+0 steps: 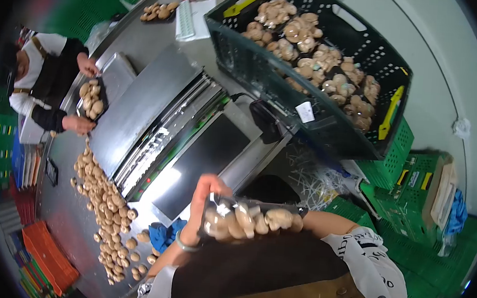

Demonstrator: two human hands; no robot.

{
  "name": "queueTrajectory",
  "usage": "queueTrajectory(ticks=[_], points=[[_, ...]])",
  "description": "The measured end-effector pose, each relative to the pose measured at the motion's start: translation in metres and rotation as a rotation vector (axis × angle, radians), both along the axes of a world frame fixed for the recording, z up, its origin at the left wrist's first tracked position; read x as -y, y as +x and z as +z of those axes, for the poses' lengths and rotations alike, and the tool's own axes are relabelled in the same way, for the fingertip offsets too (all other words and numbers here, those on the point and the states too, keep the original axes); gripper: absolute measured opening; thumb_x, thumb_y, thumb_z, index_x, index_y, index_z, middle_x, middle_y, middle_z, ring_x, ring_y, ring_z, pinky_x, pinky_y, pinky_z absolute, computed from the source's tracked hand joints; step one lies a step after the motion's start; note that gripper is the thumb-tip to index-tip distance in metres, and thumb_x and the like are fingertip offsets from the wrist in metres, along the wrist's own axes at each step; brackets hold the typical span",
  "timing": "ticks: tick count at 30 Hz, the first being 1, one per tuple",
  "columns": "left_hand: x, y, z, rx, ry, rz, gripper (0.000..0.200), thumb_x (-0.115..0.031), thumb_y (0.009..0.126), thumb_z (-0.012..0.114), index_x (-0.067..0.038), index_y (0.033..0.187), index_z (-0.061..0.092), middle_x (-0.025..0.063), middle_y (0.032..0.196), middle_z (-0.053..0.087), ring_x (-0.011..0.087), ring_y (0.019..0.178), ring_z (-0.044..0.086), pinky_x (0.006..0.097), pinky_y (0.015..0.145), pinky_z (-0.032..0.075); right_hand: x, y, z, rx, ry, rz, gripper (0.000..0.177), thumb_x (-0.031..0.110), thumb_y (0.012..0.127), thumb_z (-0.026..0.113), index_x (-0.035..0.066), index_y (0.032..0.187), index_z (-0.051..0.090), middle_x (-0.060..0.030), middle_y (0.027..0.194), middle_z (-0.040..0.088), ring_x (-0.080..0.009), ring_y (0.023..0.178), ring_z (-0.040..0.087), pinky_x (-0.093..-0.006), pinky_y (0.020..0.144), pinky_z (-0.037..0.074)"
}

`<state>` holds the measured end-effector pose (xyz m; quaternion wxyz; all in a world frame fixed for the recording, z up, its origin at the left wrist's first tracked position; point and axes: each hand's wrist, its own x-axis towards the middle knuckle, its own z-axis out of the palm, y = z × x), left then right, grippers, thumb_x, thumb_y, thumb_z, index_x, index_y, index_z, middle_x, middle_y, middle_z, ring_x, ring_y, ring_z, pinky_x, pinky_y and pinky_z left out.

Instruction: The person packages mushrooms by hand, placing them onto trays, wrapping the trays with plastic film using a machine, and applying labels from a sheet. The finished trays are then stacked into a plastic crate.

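**Wrapped mushroom tray held at the chest**

A film-wrapped tray of mushrooms (252, 220) is held up off the desk, close in front of the person's chest, lying roughly level with its long side across the body. The left hand (204, 194) grips its left end: the fingers (209, 183) are curled over the top edge and closed on the tray. A bracelet (185, 245) sits on that wrist. The right forearm (325, 223) reaches in to the tray's right end, but the right hand is hidden behind the tray, so I cannot tell how its fingers sit.

Just beyond the tray stands a wrapping machine (204, 152) with a dark flat plate and a steel hood. A blue cloth (164, 234) lies at its near corner. To its left, a long heap of loose mushrooms (107, 211) runs along the steel desk (65, 214).

Above and to the right, a black crate (240, 54) sits tilted, full of mushrooms, with green crates (400, 156) below and behind it.

At the far left, a co-worker holds another tray (91, 99) of mushrooms between both hands, one hand (88, 69) at its far end and the other (78, 125) at its near end. A further filled tray (158, 11) rests on the desk's far end.
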<state>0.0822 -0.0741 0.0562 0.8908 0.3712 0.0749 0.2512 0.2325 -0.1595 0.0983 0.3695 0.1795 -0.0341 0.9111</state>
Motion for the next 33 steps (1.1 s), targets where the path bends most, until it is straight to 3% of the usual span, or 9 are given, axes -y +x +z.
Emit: queueTrajectory(ticks=[2, 6, 9, 11, 15, 18, 22, 28, 33], points=[[0.005, 0.010, 0.040, 0.169, 0.006, -0.200, 0.064, -0.043, 0.090, 0.058, -0.007, 0.136, 0.032, 0.0132, 0.128, 0.042, 0.0242, 0.118, 0.043, 0.0354, 0.099, 0.035, -0.003, 0.012, 0.018, 0.402, 0.115, -0.081, 0.021, 0.024, 0.090, 0.052, 0.006, 0.094, 0.063, -0.0128, 0.085, 0.067, -0.0247, 0.077, 0.065, -0.0386, 0.065, 0.050], [-0.004, 0.018, 0.092, -0.107, -0.164, -0.640, 0.077, -0.046, 0.095, 0.044, -0.003, 0.150, 0.011, 0.0159, 0.156, 0.012, 0.0314, 0.143, 0.017, 0.0418, 0.116, 0.011, -0.010, 0.087, 0.045, 2.322, 0.988, 0.036, 0.028, 0.030, 0.086, 0.057, 0.006, 0.094, 0.068, -0.0154, 0.084, 0.067, -0.0260, 0.087, 0.067, -0.0371, 0.071, 0.052], [-0.013, 0.034, 0.097, -0.302, -0.072, -0.663, 0.068, -0.036, 0.094, 0.052, -0.001, 0.146, 0.024, 0.0137, 0.152, 0.024, 0.0258, 0.138, 0.029, 0.0376, 0.112, 0.025, -0.007, 0.110, 0.103, 2.097, 0.604, -0.569, 0.045, 0.035, 0.083, 0.066, 0.006, 0.118, 0.059, -0.0165, 0.105, 0.064, -0.0339, 0.099, 0.063, -0.0411, 0.080, 0.050], [-0.018, 0.043, 0.094, -0.339, 0.195, -0.580, 0.061, -0.025, 0.091, 0.059, 0.000, 0.140, 0.034, 0.0124, 0.144, 0.037, 0.0203, 0.129, 0.041, 0.0344, 0.105, 0.036, -0.012, 0.085, 0.121, 1.846, 1.056, -0.617, 0.065, 0.038, 0.081, 0.069, 0.007, 0.133, 0.046, -0.0180, 0.121, 0.056, -0.0360, 0.109, 0.058, -0.0429, 0.091, 0.046], [-0.012, 0.043, 0.022, -0.639, 0.302, -0.231, 0.047, -0.014, 0.089, 0.061, 0.000, 0.132, 0.046, 0.0107, 0.124, 0.056, 0.0169, 0.112, 0.055, 0.0312, 0.096, 0.044, -0.037, 0.112, 0.123, 1.868, 0.462, 0.014, 0.070, 0.031, 0.082, 0.069, 0.005, 0.138, 0.036, -0.0182, 0.129, 0.051, -0.0281, 0.125, 0.047, -0.0386, 0.100, 0.039], [-0.032, 0.072, 0.030, -0.531, -0.133, -0.093, 0.022, -0.006, 0.092, 0.055, -0.002, 0.114, 0.055, 0.0074, 0.099, 0.064, 0.0133, 0.088, 0.062, 0.0264, 0.081, 0.047, -0.037, 0.192, 0.066, 2.087, 0.160, -1.128, 0.066, 0.027, 0.079, 0.073, 0.004, 0.132, 0.042, -0.0094, 0.118, 0.053, -0.0175, 0.108, 0.052, -0.0322, 0.091, 0.046], [-0.068, 0.077, 0.030, -0.524, -0.199, 0.096, 0.009, -0.003, 0.092, 0.054, -0.004, 0.101, 0.055, 0.0067, 0.092, 0.061, 0.0117, 0.075, 0.056, 0.0246, 0.070, 0.044, -0.048, 0.349, 0.032, 1.859, -0.779, -1.499, 0.070, 0.041, 0.085, 0.067, 0.001, 0.135, 0.039, -0.0129, 0.123, 0.052, -0.0210, 0.110, 0.051, -0.0342, 0.094, 0.043], [-0.100, 0.091, 0.037, -0.561, -0.184, 0.169, 0.007, -0.002, 0.091, 0.055, -0.005, 0.097, 0.054, 0.0053, 0.088, 0.060, 0.0113, 0.074, 0.053, 0.0249, 0.070, 0.042, -0.074, 0.440, -0.056, 2.050, -1.093, -1.471, 0.076, 0.049, 0.083, 0.065, -0.006, 0.129, 0.042, -0.0211, 0.121, 0.054, -0.0284, 0.113, 0.053, -0.0380, 0.096, 0.042], [-0.109, 0.081, 0.033, -0.608, -0.213, 0.215, 0.006, -0.003, 0.091, 0.056, -0.005, 0.097, 0.056, 0.0053, 0.089, 0.061, 0.0114, 0.075, 0.054, 0.0250, 0.071, 0.043, -0.092, 0.467, -0.112, 2.913, -0.997, -0.752, 0.073, 0.058, 0.087, 0.046, -0.009, 0.111, 0.058, -0.0334, 0.109, 0.059, -0.0443, 0.106, 0.058, -0.0449, 0.094, 0.044]])
